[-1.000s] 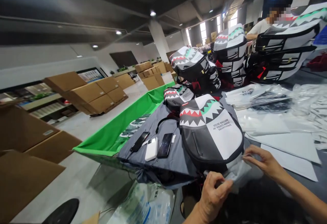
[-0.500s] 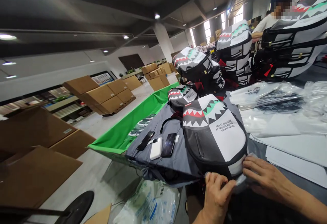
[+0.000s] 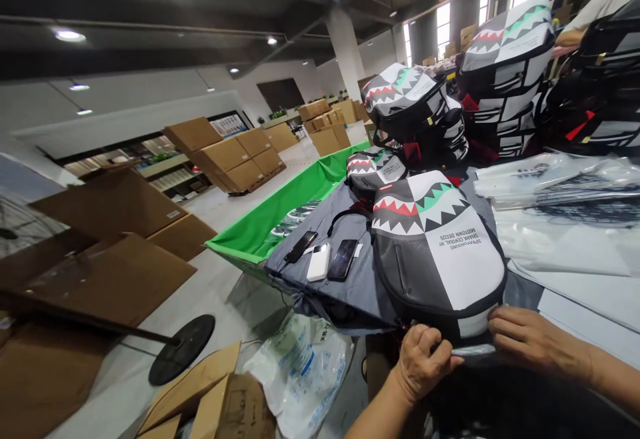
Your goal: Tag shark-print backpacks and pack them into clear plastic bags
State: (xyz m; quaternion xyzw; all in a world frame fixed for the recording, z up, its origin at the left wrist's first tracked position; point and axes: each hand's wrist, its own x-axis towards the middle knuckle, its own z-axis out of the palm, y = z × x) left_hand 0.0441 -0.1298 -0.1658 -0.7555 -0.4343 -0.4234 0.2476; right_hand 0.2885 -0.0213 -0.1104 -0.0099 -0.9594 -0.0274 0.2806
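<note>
A black, grey and white backpack (image 3: 467, 262) with a shark-tooth print lies front up at the table's near edge, its printed lettering upside down to me. A thin strip of clear plastic (image 3: 473, 351) runs along its near end between my hands. My left hand (image 3: 425, 359) is closed, thumb and fingers pinching the plastic by the backpack's near left corner. At the near right corner my right hand (image 3: 533, 339) has its fingers bent against the backpack's edge, closed on the plastic there. The fingertips of the right hand are partly hidden.
Two phones (image 3: 343, 260) and a white power bank (image 3: 319, 262) lie left of the backpack. More backpacks (image 3: 505, 59) are stacked behind. Clear plastic bags (image 3: 560, 242) and white sheets lie right. A green-lined bin (image 3: 240, 239), cartons (image 3: 235, 159) and a round stand base (image 3: 183, 349) stand left.
My view has swung left and down, so the scene sits further right and an open carton shows below. Both hands stay at the backpack's near end; the plastic between them looks flatter.
</note>
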